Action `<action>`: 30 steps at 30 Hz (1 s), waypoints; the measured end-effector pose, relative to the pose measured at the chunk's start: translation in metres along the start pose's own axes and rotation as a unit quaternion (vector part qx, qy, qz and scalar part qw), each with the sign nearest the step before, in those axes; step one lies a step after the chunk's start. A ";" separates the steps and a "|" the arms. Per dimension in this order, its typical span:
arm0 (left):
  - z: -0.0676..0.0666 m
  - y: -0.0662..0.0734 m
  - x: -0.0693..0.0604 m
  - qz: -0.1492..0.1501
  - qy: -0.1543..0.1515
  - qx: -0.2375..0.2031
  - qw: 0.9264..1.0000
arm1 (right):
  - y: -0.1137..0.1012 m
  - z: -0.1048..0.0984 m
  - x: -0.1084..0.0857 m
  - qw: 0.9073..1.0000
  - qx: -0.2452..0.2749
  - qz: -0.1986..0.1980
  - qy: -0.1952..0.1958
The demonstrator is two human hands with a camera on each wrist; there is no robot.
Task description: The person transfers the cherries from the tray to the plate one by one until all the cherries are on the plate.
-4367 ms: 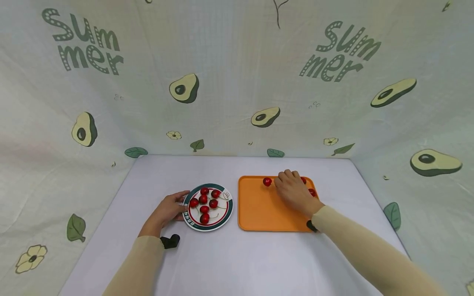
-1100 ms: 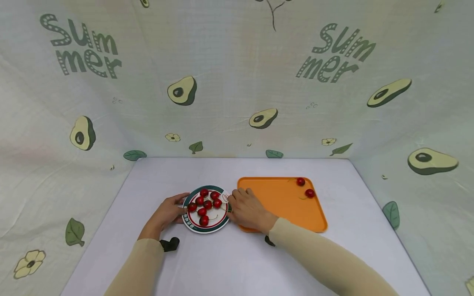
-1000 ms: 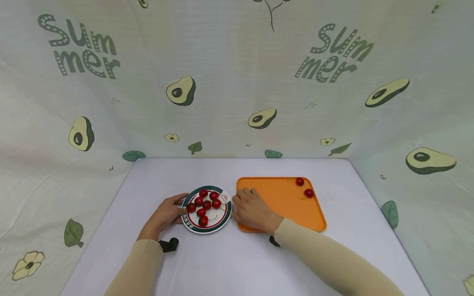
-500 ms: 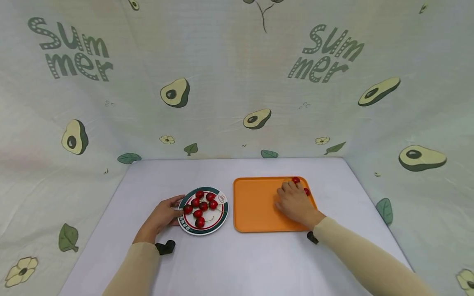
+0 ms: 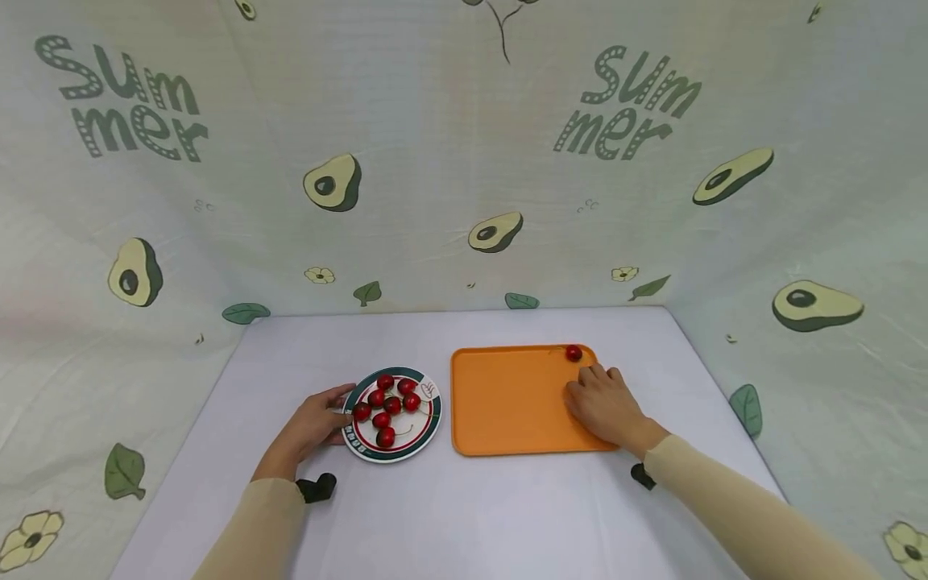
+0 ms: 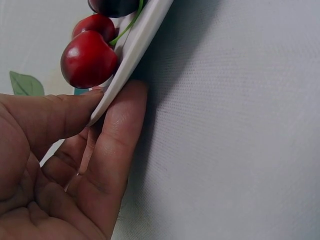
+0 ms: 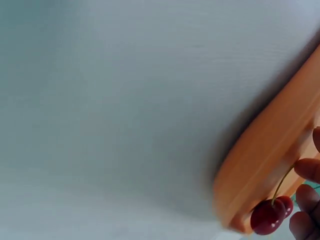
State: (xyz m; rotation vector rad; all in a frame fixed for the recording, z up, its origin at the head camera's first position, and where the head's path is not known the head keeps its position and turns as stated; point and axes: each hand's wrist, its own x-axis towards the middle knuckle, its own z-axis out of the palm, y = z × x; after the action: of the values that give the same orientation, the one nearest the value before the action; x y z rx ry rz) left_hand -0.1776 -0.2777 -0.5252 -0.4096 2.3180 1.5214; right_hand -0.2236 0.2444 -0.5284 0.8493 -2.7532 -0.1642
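In the head view my left hand (image 5: 313, 423) holds the rim of a round white plate (image 5: 428, 431) with a green border. The left wrist view shows the thumb over the rim and a finger beneath it. Several red cherries (image 5: 392, 404) with stems lie on the plate. My right hand (image 5: 603, 407) is over the right side of an orange tray (image 5: 507, 403), hiding one cherry from the head view. In the right wrist view, fingertips meet that cherry's (image 7: 267, 218) stem; whether they pinch it is unclear. Another cherry (image 5: 573, 353) lies in the tray's far right corner.
The plate and tray stand side by side on a white table (image 5: 464, 515), with a narrow gap between them. A printed cloth (image 5: 406, 266) hangs behind the table and at its sides. Black wrist cameras (image 5: 316, 487) sit at both sleeves.
My right hand went from the tray to the plate, leaving a cherry there, then back to the tray's right side over another cherry. My left hand stays on the plate's rim. The view has shifted slightly.
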 end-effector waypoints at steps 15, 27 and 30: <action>-0.003 -0.001 0.003 0.007 -0.009 0.005 1.000 | 0.031 -0.006 -0.035 0.999 -0.001 0.045 0.017; -0.001 -0.001 0.003 -0.003 0.002 0.005 1.000 | 0.034 0.005 -0.016 0.992 0.016 0.129 -0.004; -0.001 0.000 0.002 0.001 0.003 0.009 1.000 | 0.031 0.008 -0.014 0.991 0.016 0.131 -0.009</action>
State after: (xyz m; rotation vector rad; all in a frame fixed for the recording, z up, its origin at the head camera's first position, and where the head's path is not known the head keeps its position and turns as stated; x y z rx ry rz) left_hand -0.1793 -0.2788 -0.5260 -0.4076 2.3363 1.5011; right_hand -0.2310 0.2779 -0.5331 0.4872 -2.8573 -0.0767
